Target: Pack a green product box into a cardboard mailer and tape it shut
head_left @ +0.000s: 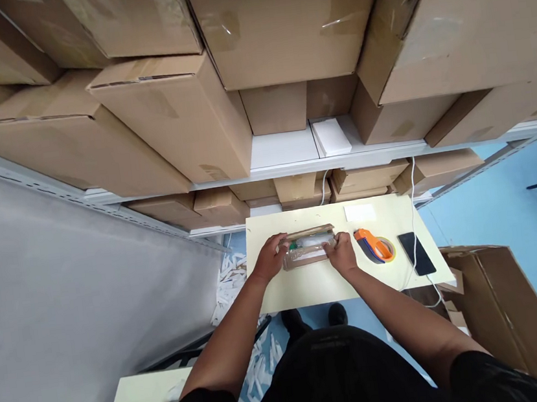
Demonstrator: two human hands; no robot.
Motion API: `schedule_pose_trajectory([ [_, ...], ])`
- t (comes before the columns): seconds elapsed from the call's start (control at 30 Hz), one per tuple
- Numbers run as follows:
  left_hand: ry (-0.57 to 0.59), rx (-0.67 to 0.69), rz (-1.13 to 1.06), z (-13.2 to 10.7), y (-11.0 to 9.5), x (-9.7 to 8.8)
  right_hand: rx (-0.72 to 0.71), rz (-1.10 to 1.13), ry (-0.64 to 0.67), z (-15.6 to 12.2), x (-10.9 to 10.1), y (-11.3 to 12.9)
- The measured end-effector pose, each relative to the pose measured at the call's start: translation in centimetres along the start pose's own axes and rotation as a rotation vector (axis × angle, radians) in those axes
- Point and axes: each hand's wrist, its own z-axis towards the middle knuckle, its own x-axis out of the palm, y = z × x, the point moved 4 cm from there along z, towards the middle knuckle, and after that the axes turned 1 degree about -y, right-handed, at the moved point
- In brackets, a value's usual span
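Note:
A small cardboard box [308, 259] sits on the pale yellow table [304, 291], its top open. Clear plastic wrapping and a bit of green show inside it. My left hand [270, 258] grips the box's left end, thumb over the near edge. At the right end, my right hand [341, 252] holds it the same way, fingers curled round the side. Just right of that hand lies an orange tape dispenser [372, 245] with a roll of tape. What exactly is packed in the box cannot be made out.
A black phone [416, 253] with a white cable lies at the table's right. A white card [359, 212] rests near the back edge. Shelves of cardboard boxes [295, 21] rise beyond. A large open carton [511, 308] stands at right; paper strips [232, 280] litter the floor at left.

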Motion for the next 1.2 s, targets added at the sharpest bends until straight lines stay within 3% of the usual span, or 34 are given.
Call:
schedule_pose_trajectory([
  [0.23, 0.061, 0.239, 0.26, -1.4, -0.4, 2.0, 0.001, -0.114, 0.056, -0.2, 0.4, 0.3],
  [0.4, 0.083, 0.279, 0.396, -1.7, -0.3, 3.3, -0.112, -0.083, 0.117, -1.0, -0.9, 0.0],
  [0.53, 0.078, 0.265, 0.445, -1.9, -0.5, 3.7, -0.132, -0.052, 0.168, -1.1, -1.8, 0.1],
  [0.7, 0.016, 0.23, 0.486, -1.6, -1.4, 4.0, 0.094, -0.287, 0.208, 0.6, -1.3, 1.4],
  [1.0, -0.149, -0.066, 0.578, 1.2, -1.8, 5.7, 0.19, -0.52, 0.219, 1.7, 0.0, 4.0],
  [1.2, 0.01, -0.076, 0.731, 3.2, -1.1, 6.4, 0.115, -0.592, 0.257, 1.8, 0.3, 3.9],
])
